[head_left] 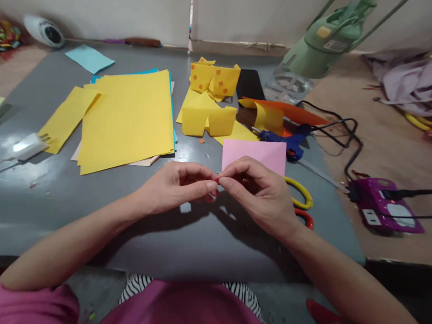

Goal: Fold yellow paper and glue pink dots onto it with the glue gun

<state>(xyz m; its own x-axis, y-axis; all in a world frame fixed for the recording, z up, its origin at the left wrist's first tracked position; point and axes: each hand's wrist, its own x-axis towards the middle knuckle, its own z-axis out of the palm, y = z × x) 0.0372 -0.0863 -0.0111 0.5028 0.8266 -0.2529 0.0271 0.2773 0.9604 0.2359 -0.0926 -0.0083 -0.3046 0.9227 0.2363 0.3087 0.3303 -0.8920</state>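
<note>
My left hand (178,186) and my right hand (260,193) meet over the front of the table, thumbs and forefingers pinched together. Between the fingertips is a tiny reddish piece (216,179), too small to name. Just behind my right hand lies a pink sheet of paper (254,152). Scissors show their yellow and red handles (303,194) to the right, partly hidden by that hand. Beyond my hands stand two folded yellow paper shapes, the nearer one plain (221,120), the farther one (202,76) dotted with orange squares.
A stack of yellow paper (125,120) sits at left, beside a white charger (28,147). At right are a blue glue gun (288,140), orange paper (305,114), a green-topped clear bottle (302,64) and a purple power strip (384,205) with cords. A black phone-like slab (251,84) lies behind.
</note>
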